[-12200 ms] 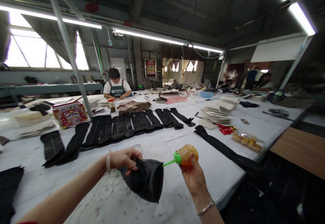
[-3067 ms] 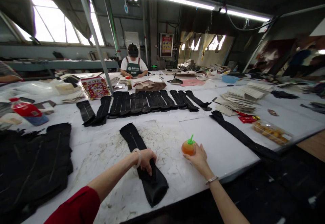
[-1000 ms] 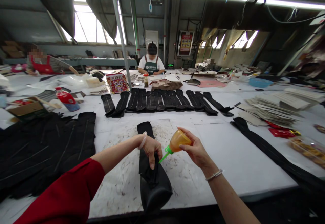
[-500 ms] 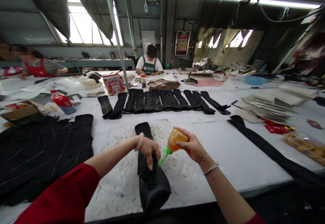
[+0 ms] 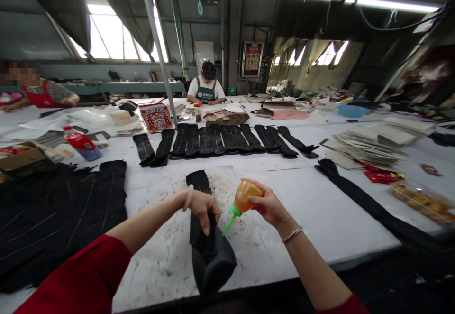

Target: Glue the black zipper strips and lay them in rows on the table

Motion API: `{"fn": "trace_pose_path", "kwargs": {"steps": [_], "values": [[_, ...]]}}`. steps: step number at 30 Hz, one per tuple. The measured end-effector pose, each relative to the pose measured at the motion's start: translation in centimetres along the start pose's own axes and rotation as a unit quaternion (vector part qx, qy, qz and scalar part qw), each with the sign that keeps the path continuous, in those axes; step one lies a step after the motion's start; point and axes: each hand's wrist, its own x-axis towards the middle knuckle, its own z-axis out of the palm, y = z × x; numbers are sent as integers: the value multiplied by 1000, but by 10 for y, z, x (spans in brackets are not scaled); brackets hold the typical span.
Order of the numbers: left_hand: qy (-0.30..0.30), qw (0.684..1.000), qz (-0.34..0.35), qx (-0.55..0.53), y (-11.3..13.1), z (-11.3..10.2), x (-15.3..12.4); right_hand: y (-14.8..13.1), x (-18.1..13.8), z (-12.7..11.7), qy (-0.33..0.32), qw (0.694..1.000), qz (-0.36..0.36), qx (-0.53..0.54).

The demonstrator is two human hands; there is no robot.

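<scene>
A long black leather piece (image 5: 209,252) lies on the stained white table (image 5: 313,214) in front of me, running away from the near edge. My left hand (image 5: 202,207) is closed on its middle, fingers pinching a fold of it. My right hand (image 5: 268,206) grips an orange squeeze bottle (image 5: 246,195) with a green nozzle, tilted so the tip points down at the leather just right of my left fingers.
A row of several black leather pieces (image 5: 220,139) lies across the table beyond. A pile of black material (image 5: 53,209) is at left, paper stacks (image 5: 369,143) and a snack tray (image 5: 415,199) at right. Two people work at the far side and far left.
Over the last second both hands stayed on the leather and the bottle, with the nozzle kept at the fold. Earlier the bottle stood upright on the table under my right hand.
</scene>
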Motion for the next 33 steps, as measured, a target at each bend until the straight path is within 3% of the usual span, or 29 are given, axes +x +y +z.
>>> {"fn": "trace_pose_path", "kwargs": {"steps": [24, 33], "values": [[82, 994, 52, -52, 7, -3, -20, 11, -22, -23, 0, 993, -21, 116], [113, 988, 1, -103, 9, -3, -25, 19, -30, -30, 28, 987, -26, 154]]}}
